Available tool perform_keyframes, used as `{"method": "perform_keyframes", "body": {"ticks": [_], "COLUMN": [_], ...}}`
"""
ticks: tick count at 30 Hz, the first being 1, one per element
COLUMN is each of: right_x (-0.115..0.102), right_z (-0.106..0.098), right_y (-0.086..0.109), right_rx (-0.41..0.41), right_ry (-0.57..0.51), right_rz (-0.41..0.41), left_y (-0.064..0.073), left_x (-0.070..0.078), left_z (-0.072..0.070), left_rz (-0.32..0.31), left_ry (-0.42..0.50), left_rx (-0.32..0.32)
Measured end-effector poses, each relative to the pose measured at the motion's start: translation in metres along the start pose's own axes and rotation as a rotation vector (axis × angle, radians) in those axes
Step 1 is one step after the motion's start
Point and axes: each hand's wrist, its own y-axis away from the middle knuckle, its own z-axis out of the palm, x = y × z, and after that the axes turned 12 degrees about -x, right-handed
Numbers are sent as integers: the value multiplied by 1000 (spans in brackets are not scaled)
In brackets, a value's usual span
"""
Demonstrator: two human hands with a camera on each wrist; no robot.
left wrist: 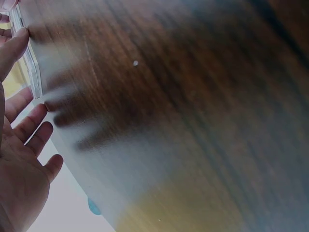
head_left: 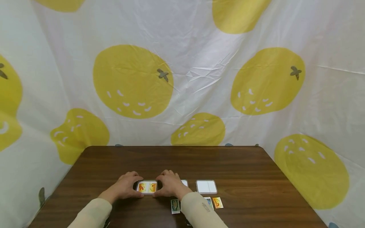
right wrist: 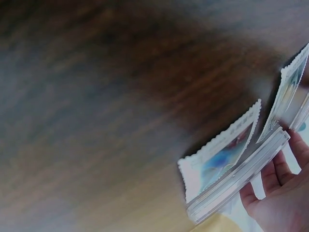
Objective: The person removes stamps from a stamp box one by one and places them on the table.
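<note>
A small clear case (head_left: 146, 192) with two orange-and-yellow stamps (head_left: 152, 187) on its white inside lies flat at the middle left of the table. My left hand (head_left: 127, 185) grips its left end between thumb and forefinger, the other fingers spread loosely. At the opposite end my right hand (head_left: 171, 185) pinches the case in the same way. In the left wrist view, the edge of the clear case (left wrist: 33, 70) shows between the thumb and fingers of the left hand (left wrist: 24, 164).
Right of my hands lies a white-lined case (head_left: 206, 186); a similar case (head_left: 185, 182) is partly hidden behind the right hand. Nearer me lie a green stamp (head_left: 175, 206), a bluish stamp (head_left: 209, 202) partly under the sleeve, and an orange stamp (head_left: 218, 202). A fruit-print curtain (head_left: 199, 95) hangs behind the table.
</note>
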Motion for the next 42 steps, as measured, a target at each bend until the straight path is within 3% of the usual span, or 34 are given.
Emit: {"method": "perform_keyframes", "body": {"ticks": [27, 42], "right_x": [1, 0], "right_z": [1, 2], "right_y": [-2, -2], "right_rx": [16, 22], "right_ry": [-16, -25], "right_rz": [-8, -3], "left_y": [-1, 2], "left_x": [-2, -1], "left_z": [-1, -2], "left_rz": [-50, -15], "left_ry": [20, 16], "left_rx": [-32, -23]}}
